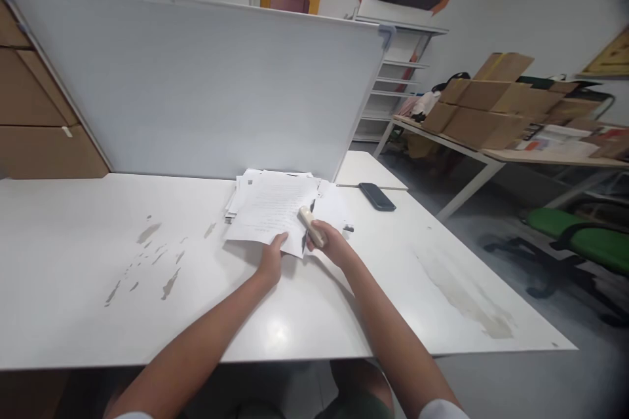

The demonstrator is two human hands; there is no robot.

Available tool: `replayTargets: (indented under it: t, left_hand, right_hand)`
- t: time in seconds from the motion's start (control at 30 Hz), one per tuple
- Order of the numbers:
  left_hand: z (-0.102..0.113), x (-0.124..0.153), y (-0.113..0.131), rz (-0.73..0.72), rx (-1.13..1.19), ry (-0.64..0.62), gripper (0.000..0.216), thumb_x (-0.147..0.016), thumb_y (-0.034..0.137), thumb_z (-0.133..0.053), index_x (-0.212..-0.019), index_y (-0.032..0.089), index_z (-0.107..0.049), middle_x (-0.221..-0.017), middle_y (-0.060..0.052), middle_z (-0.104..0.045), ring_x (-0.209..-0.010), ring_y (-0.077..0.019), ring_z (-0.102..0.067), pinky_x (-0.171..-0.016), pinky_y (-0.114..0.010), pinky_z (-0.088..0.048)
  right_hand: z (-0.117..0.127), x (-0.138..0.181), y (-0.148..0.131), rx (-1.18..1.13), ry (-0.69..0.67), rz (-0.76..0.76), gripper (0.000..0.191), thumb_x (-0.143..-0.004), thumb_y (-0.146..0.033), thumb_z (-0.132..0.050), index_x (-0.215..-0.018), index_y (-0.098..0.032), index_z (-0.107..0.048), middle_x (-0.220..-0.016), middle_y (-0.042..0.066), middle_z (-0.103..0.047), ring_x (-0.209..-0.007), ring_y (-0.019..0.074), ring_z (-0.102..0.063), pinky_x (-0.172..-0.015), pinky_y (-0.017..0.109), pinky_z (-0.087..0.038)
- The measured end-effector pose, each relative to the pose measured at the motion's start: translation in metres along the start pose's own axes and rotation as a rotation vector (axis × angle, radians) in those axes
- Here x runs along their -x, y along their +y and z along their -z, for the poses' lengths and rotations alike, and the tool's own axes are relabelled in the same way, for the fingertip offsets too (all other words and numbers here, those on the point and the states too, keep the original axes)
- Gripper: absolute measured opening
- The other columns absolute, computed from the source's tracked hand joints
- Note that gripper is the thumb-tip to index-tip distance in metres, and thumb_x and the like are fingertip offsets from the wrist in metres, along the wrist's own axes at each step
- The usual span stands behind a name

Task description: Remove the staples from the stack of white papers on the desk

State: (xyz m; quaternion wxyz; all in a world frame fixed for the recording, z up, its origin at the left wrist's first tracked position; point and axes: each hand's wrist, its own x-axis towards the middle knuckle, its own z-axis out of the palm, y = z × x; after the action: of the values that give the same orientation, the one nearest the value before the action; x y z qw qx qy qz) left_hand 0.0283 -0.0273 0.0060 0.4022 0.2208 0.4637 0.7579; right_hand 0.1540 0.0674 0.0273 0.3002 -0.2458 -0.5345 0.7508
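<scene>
A loose stack of printed white papers (275, 206) lies on the white table (98, 275), near the grey divider panel. My left hand (272, 259) pinches the near edge of the top sheets and lifts them slightly. My right hand (327, 240) grips a small cream stapler (310, 224), whose jaw sits at the right edge of those sheets. Both forearms reach in from the bottom of the view.
A dark phone (377, 196) lies flat to the right of the papers. The grey divider panel (196, 91) stands behind them. The tabletop shows worn patches (152, 255). A second table with cardboard boxes (486, 111) and a green chair (580, 239) stand at the right.
</scene>
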Motion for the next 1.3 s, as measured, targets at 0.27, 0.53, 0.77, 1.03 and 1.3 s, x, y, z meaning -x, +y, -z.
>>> replayTargets:
  t: [0.27, 0.53, 0.77, 1.03, 1.3]
  left_hand:
    - [0.016, -0.030, -0.004, -0.019, 0.051, -0.060, 0.034, -0.059, 0.031, -0.075, -0.088, 0.015, -0.067, -0.097, -0.007, -0.072, -0.101, -0.0259, -0.064, -0.086, -0.033, -0.048]
    - [0.014, -0.013, 0.009, -0.114, -0.855, -0.859, 0.026, -0.074, 0.044, -0.067, -0.077, 0.019, -0.065, -0.071, -0.003, -0.066, -0.065, -0.0165, -0.058, -0.062, -0.027, -0.041]
    - [0.009, -0.009, 0.008, -0.290, -1.229, -0.939, 0.015, -0.081, 0.029, -0.054, -0.084, 0.023, -0.068, -0.077, 0.000, -0.066, -0.070, -0.0159, -0.058, -0.063, -0.026, -0.039]
    - [0.011, -0.018, 0.003, -0.236, -1.024, -0.896, 0.021, -0.083, 0.035, -0.056, -0.085, 0.023, -0.073, -0.082, -0.003, -0.072, -0.073, -0.0201, -0.063, -0.064, -0.028, -0.043]
    - [0.009, -0.021, 0.002, -0.156, -0.840, -0.830, 0.015, -0.073, 0.034, -0.066, -0.077, 0.024, -0.076, -0.074, -0.003, -0.072, -0.068, -0.0226, -0.062, -0.063, -0.028, -0.042]
  right_hand:
    - [-0.016, -0.005, 0.009, -0.163, 0.095, -0.075, 0.043, -0.064, -0.052, -0.080, -0.070, -0.018, -0.055, -0.053, -0.005, -0.049, -0.041, 0.0054, -0.035, -0.043, 0.022, -0.027]
    - [0.019, 0.006, -0.029, -0.165, 0.616, 0.443, 0.038, -0.071, -0.054, -0.068, -0.073, -0.023, -0.046, -0.054, -0.007, -0.039, -0.045, 0.0089, -0.034, -0.044, 0.023, -0.029]
    - [0.034, 0.027, -0.035, 1.109, 0.896, 0.863, 0.035, -0.088, -0.057, -0.047, -0.097, -0.024, -0.056, -0.072, 0.003, -0.056, -0.064, 0.0209, -0.052, -0.057, 0.031, -0.038]
    - [0.004, -0.015, 0.005, 1.844, 0.175, 0.401, 0.022, -0.087, -0.026, -0.061, -0.108, -0.018, -0.060, -0.098, 0.012, -0.067, -0.082, 0.0234, -0.061, -0.065, 0.029, -0.033]
    - [0.011, 0.002, -0.005, 1.525, 0.362, 0.587, 0.021, -0.087, -0.033, -0.056, -0.104, -0.020, -0.058, -0.093, 0.011, -0.065, -0.078, 0.0235, -0.058, -0.063, 0.030, -0.034]
